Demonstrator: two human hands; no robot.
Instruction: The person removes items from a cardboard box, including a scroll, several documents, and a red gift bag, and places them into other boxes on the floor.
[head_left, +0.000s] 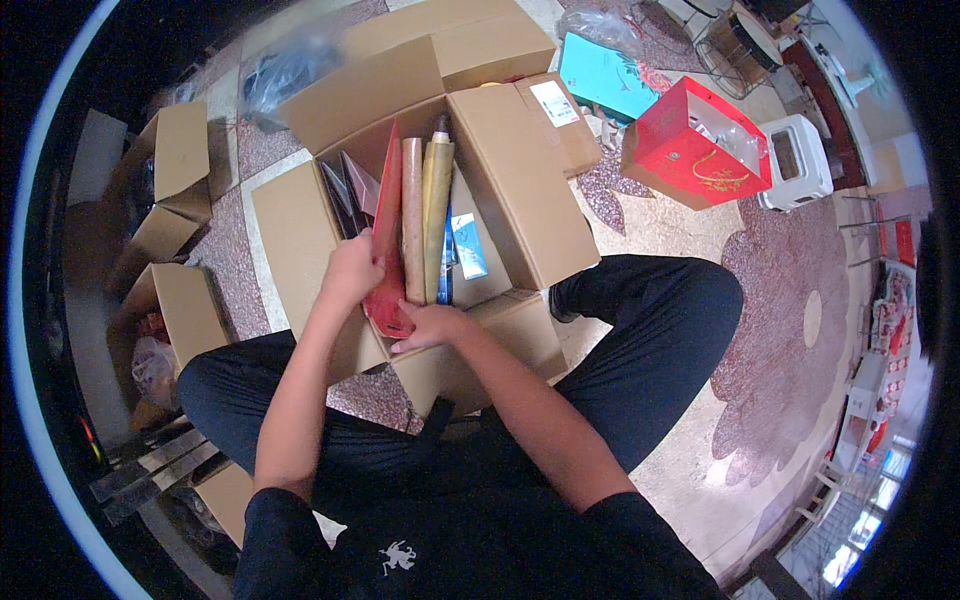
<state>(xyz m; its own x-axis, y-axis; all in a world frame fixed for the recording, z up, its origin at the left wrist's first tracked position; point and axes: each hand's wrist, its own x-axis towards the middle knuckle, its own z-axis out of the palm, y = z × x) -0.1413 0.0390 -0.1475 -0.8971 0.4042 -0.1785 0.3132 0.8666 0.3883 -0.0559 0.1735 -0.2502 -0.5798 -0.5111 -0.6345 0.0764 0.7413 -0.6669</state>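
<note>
An open cardboard box (517, 187) stands between my crossed legs, flaps spread. Inside its left part stands a flat red paper bag or folder (388, 202). My left hand (352, 270) grips the red piece along its left side. At its near lower end, my right hand (433, 327) holds the corner between thumb and fingers, close to the box's near wall. Right of it lean a brown roll (412, 217) and a yellowish roll (437, 217). Dark folded bags (349, 187) stand to the left. A blue and white packet (470, 246) lies on the box floor.
A red gift bag (697, 150) with clear plastic inside stands at right, beside a white plastic stool (799, 161). A turquoise box (611, 75) lies behind. More open cartons (180, 150) line the left, and a clear plastic bag (289, 75) lies on the patterned floor.
</note>
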